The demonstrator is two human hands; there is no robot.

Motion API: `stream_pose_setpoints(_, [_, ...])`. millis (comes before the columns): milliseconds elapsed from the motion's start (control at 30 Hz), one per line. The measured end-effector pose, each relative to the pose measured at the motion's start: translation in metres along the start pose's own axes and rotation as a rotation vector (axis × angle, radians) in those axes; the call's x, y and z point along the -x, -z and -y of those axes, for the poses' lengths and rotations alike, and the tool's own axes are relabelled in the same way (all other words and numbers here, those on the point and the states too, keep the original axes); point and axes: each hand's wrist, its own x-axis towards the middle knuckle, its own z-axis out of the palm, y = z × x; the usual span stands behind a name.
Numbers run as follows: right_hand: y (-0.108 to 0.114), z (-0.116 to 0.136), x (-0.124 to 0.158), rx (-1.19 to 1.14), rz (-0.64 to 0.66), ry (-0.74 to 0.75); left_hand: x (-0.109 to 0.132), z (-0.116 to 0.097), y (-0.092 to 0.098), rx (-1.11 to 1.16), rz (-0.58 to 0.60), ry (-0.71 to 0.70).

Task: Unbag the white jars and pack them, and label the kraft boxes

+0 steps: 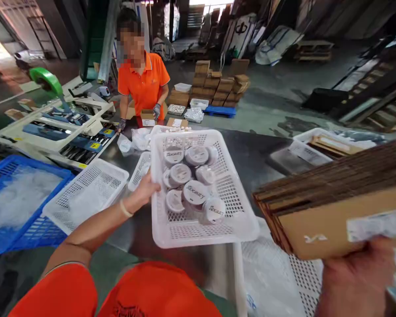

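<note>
My left hand [144,190] grips the left rim of a white perforated plastic basket [231,229], held up over the dark table. Inside it lie several round white jars [195,192] with printed lids, wrapped in clear film. My right hand [359,277], blurred at the bottom right, holds a thick stack of flattened cardboard boxes [336,207] with a white label on the nearest one. The stack hangs to the right of the basket without touching it.
A blue crate [6,242] of clear bags and an empty white basket [86,193] sit on the left. A person in an orange shirt [143,83] works across the table beside a white strapping machine [59,127]. More white baskets [313,145] lie at right; stacked cartons [218,83] stand on the floor beyond.
</note>
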Motion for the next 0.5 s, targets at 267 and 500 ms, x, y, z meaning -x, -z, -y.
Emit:
stream_pose_setpoints(267, [-0.035,-0.066,0.124,0.127,-0.062,-0.144,0.176,0.097,0.125,0.011,-0.269,0.222])
stream_pose_setpoints(500, [-0.046,-0.076,0.178,0.171,-0.090,-0.260,0.255,0.148,0.168,0.065,-0.356,0.392])
